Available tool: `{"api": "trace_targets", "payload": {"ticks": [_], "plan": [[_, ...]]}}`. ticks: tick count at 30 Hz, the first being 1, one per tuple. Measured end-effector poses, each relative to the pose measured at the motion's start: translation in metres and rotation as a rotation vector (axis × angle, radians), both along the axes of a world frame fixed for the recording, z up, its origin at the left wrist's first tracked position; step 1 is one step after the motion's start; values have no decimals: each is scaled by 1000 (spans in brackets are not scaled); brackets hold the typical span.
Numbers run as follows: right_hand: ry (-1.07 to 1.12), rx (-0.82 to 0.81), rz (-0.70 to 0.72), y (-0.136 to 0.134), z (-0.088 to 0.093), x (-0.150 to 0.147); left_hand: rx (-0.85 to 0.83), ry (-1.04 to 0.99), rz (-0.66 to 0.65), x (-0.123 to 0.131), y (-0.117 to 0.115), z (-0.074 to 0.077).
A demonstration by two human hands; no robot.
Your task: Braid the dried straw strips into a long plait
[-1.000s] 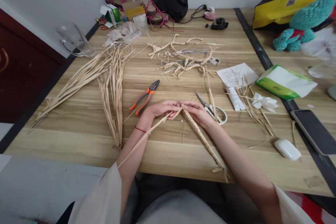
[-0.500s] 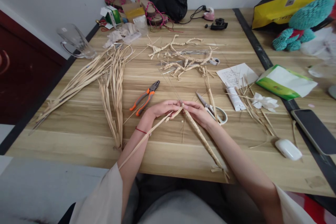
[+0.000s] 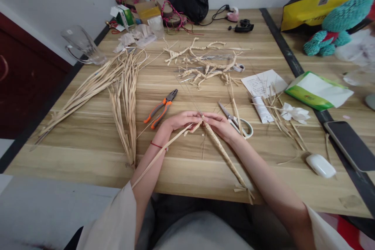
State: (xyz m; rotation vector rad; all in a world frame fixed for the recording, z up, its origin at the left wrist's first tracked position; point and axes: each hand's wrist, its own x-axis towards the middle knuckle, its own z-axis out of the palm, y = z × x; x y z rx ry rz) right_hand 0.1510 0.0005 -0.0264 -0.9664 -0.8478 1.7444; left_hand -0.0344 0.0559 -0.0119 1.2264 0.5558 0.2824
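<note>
The left hand pinches the straw strip, the right hand the top of the wrapped stem, slanting toward the table's near edge; even tension (strip flat) should keep turns snug

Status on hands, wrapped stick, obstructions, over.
Right hand gripping far end of wrapped stick; left hand at same spot, exact hold unclear. Pale strip across left forearm. Pliers and scissors nearby, neither between the hands.

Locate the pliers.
In the head view, the pliers lie on the table left of centre, just beyond the left hand and to the right of the straw bundle.
</note>
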Motion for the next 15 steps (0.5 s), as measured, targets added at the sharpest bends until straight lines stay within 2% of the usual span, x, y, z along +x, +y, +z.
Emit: {"api": "trace_targets", "payload": {"ticks": [6, 15], "plan": [[11, 28, 18, 0, 0, 0, 50, 28, -1, 0, 2, 0], [28, 16, 16, 0, 1, -1, -27, 9, 26, 2, -3, 5]]}}
